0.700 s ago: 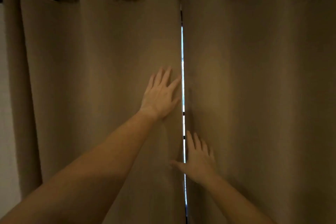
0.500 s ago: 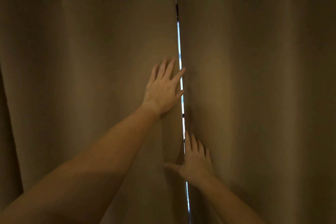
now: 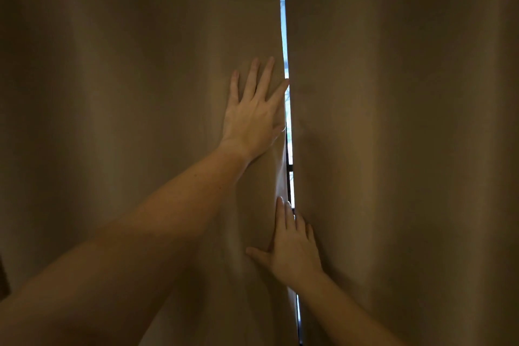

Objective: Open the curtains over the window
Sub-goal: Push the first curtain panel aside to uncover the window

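Note:
Two tan curtain panels fill the view, the left curtain (image 3: 126,121) and the right curtain (image 3: 407,121). Between them runs a thin bright gap (image 3: 284,45) where the window shows. My left hand (image 3: 254,112) lies flat with fingers spread on the left curtain's inner edge, its index fingertip at the gap. Lower down, my right hand (image 3: 293,250) rests flat across the gap, fingers pointing up along the right curtain's edge, thumb out on the left panel. Neither hand grips any cloth.
A dark window bar (image 3: 289,171) shows through the gap. The curtain rod and rings are out of view above. Fabric folds hang on both sides.
The view has moved closer and lower, so the rod and rings have left the frame. Both hands stay flat at the gap, which looks slightly wider by my left hand.

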Demonstrator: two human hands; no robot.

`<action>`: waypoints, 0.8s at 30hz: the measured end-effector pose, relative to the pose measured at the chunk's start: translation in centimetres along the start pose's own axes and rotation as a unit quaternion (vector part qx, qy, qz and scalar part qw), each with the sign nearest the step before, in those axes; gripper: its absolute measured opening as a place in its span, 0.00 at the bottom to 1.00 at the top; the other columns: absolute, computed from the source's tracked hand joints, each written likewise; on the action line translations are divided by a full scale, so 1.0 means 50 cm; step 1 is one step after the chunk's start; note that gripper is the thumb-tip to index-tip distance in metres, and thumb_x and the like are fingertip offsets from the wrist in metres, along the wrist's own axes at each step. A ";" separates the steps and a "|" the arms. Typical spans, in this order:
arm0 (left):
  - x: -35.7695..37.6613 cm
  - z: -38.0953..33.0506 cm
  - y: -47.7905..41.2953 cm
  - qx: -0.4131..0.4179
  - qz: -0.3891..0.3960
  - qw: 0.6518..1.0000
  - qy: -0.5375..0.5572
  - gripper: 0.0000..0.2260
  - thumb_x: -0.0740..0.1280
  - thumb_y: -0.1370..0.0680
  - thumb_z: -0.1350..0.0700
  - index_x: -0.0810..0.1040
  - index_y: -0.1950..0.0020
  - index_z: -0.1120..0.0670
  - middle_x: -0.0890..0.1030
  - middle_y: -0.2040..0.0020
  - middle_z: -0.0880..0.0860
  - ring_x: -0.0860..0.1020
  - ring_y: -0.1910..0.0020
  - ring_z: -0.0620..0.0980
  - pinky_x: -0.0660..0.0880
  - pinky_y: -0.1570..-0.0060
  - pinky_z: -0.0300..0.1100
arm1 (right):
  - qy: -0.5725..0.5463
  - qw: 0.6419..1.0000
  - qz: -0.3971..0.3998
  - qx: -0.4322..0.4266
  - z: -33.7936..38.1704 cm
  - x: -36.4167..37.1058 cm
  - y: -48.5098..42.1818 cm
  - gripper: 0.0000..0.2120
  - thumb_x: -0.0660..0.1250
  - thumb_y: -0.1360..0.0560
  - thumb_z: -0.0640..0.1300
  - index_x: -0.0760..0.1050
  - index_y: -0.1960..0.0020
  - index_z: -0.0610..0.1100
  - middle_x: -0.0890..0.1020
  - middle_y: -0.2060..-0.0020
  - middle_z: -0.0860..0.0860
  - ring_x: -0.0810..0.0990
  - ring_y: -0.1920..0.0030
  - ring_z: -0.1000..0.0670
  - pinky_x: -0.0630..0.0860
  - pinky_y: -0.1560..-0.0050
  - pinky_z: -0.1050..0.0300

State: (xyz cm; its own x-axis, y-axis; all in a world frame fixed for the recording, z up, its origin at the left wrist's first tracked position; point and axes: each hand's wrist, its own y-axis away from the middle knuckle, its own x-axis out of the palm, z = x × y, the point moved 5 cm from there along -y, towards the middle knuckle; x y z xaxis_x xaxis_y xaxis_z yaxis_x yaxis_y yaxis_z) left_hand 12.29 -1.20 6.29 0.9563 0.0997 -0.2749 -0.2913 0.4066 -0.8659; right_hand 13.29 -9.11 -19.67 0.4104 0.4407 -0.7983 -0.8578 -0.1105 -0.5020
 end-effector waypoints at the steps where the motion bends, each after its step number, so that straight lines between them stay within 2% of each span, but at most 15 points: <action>1: 0.002 0.007 0.002 -0.007 0.000 1.000 -0.003 0.41 0.73 0.21 0.37 0.60 0.12 0.45 0.50 0.10 0.58 0.50 0.11 0.63 0.50 0.14 0.67 | 0.000 1.000 0.003 -0.008 0.002 0.004 -0.003 0.62 0.61 0.28 0.81 0.30 0.14 0.49 0.44 0.13 0.48 0.48 0.15 0.43 0.53 0.17 0.37; 5: 0.012 0.024 0.008 -0.022 0.014 0.999 -0.029 0.43 0.72 0.21 0.35 0.56 0.11 0.45 0.48 0.10 0.58 0.48 0.10 0.62 0.49 0.13 0.65 | 0.000 0.999 -0.015 -0.034 0.012 0.007 -0.016 0.60 0.59 0.26 0.80 0.30 0.14 0.49 0.45 0.13 0.48 0.48 0.15 0.43 0.54 0.17 0.40; 11: 0.014 0.047 0.016 -0.038 0.002 0.997 -0.070 0.44 0.74 0.22 0.36 0.57 0.11 0.46 0.48 0.10 0.59 0.49 0.11 0.62 0.49 0.13 0.63 | -0.025 0.998 -0.005 -0.060 0.020 0.023 -0.051 0.59 0.60 0.27 0.79 0.31 0.14 0.50 0.46 0.13 0.50 0.49 0.15 0.43 0.56 0.18 0.37; 14: 0.020 0.056 0.018 -0.040 0.008 0.996 -0.081 0.45 0.74 0.22 0.35 0.55 0.11 0.45 0.48 0.10 0.58 0.48 0.10 0.62 0.43 0.14 0.61 | -0.028 0.997 0.000 -0.068 0.033 0.030 -0.063 0.61 0.60 0.29 0.80 0.31 0.14 0.50 0.49 0.13 0.50 0.51 0.16 0.43 0.53 0.18 0.35; 19: 0.011 0.081 0.037 -0.062 0.004 0.992 -0.106 0.44 0.73 0.21 0.35 0.56 0.11 0.45 0.49 0.10 0.58 0.49 0.11 0.62 0.42 0.15 0.60 | -0.052 0.993 0.011 -0.103 0.064 0.043 -0.069 0.60 0.59 0.28 0.81 0.30 0.15 0.50 0.46 0.13 0.51 0.51 0.16 0.44 0.54 0.19 0.34; 24: 0.014 0.113 0.057 -0.073 0.014 0.988 -0.136 0.41 0.71 0.19 0.35 0.57 0.11 0.46 0.49 0.10 0.57 0.48 0.10 0.62 0.41 0.15 0.59 | -0.069 0.989 0.005 -0.134 0.111 0.056 -0.065 0.60 0.55 0.29 0.84 0.33 0.14 0.51 0.48 0.13 0.52 0.53 0.16 0.43 0.57 0.19 0.34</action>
State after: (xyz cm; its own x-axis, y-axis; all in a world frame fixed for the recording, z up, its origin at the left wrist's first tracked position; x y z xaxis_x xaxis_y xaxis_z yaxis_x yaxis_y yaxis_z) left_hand 12.25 5.18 6.00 0.9134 0.3578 -0.1940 -0.2992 0.2670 -0.9161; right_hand 15.49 -2.57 -18.45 0.3400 0.5538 -0.7601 -0.7416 -0.3391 -0.5788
